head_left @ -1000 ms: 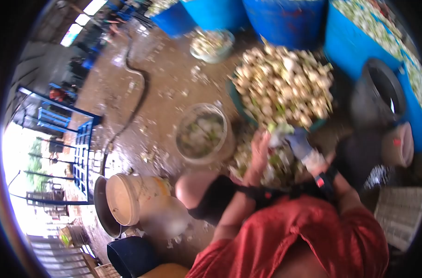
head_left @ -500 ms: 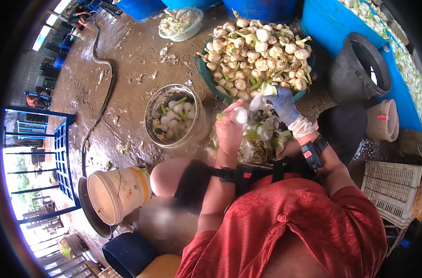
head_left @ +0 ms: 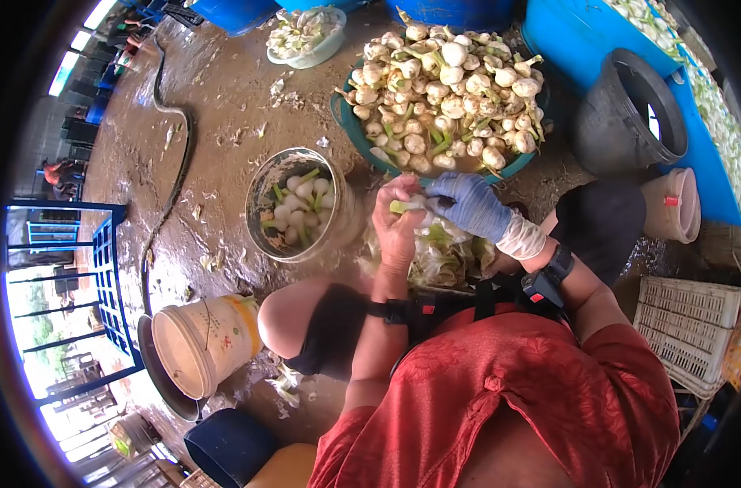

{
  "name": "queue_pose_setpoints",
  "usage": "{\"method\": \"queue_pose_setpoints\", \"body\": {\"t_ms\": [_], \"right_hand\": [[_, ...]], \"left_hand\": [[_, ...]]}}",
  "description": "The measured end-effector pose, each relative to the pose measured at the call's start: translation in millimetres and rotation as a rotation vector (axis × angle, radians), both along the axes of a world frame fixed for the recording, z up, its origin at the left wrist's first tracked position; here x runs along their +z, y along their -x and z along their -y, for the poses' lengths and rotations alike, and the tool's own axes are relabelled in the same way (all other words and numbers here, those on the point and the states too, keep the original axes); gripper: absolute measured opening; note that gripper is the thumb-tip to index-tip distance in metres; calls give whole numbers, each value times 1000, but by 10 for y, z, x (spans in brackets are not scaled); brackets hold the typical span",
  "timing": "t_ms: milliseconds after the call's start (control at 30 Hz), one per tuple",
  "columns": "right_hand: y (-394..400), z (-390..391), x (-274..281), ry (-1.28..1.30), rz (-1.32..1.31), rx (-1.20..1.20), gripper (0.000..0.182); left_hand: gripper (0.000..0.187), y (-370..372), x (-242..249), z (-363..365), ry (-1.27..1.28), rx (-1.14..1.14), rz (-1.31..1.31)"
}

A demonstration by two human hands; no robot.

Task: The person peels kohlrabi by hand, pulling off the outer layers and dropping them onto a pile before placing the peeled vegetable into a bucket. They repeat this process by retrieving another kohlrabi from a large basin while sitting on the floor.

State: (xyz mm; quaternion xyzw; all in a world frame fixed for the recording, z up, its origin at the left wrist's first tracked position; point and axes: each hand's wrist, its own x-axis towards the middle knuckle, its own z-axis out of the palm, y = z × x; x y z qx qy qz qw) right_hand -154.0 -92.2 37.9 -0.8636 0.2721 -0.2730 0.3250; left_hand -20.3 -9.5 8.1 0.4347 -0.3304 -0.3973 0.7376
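Note:
My bare left hand (head_left: 395, 224) grips a garlic bulb (head_left: 415, 206), white with a short green stem pointing left. My right hand (head_left: 478, 207), in a blue glove with a pale cuff, is closed with its fingertips on the bulb's right side; the fingers partly cover it. Below both hands lies a heap of loose green and white peelings (head_left: 439, 262). Just beyond them, unpeeled garlic bulbs (head_left: 456, 102) fill a green tub (head_left: 343, 122) that also holds brownish water. To the left, a bucket (head_left: 257, 176) contains clean white bulbs (head_left: 305, 207) with green stems.
A pale bowl of peelings (head_left: 305, 58) stands at the back. A black hose (head_left: 183, 154) crosses the wet floor. On the right are a black bucket (head_left: 590, 134), a small pale bucket (head_left: 659, 203) and a white crate (head_left: 686, 329). A lidded bucket (head_left: 224, 333) sits left of my knee.
My right hand has come left and down from beside the tub to the bulb in my left hand. The strip of peel it held no longer shows in it. The view has shifted slightly.

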Motion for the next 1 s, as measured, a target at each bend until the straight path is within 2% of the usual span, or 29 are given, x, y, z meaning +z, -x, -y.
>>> {"method": "queue_pose_setpoints", "body": {"t_ms": [133, 233, 333, 400, 467, 533, 567, 633, 667, 700, 733, 767, 800, 833, 933, 967, 1000], "right_hand": [[0, 1, -11, -127, -191, 26, 19], [11, 20, -45, -98, -242, 63, 21], [-6, 20, -145, -58, -279, 97, 21], [-38, 0, -136, -70, -378, 19, 22], [-73, -15, -141, -36, -336, -15, 21], [-84, -16, -171, -10, -297, -47, 20], [-99, 30, -195, -99, -281, -65, 19], [-106, 83, -306, -190, -266, -83, 18], [-99, 96, -438, -172, -322, -68, 18], [-115, 98, -506, -153, -378, -51, 18], [-155, 81, -585, -208, -546, -37, 18], [-162, 38, -691, -210, -546, -33, 18], [-156, -28, -798, -218, -608, 55, 18], [-124, -91, -899, -228, -669, 143, 18], [-77, -109, -963, -242, -703, 225, 19], [-77, -106, -994, -258, -740, 287, 20], [-74, -87, -1023, -251, -723, 332, 21]], "left_hand": [[25, 25, -59, -34, -42, 26, 177], [20, 95, -129, -35, -9, 29, 173], [10, 160, -102, -36, -31, 105, 346], [10, 169, -99, -27, -49, 116, 363], [9, 170, -97, -19, -68, 126, 379], [7, 159, -98, -25, -126, 105, 195], [7, 134, -109, -12, -132, 105, 194], [3, 66, -134, 40, -20, 137, 27], [6, 51, -100, 57, -44, 171, -90], [6, 17, -101, 71, -45, 172, -90], [11, -26, -104, 82, 66, 100, -344], [15, -70, -113, 86, 176, 28, -597], [23, -110, -127, 81, 107, 36, -639], [23, -135, -142, 68, 104, 43, -638], [32, -212, -197, 76, 224, -33, -922], [32, -268, -190, 73, 221, -28, -923], [40, -366, -177, 68, 174, 59, -1196]]}}
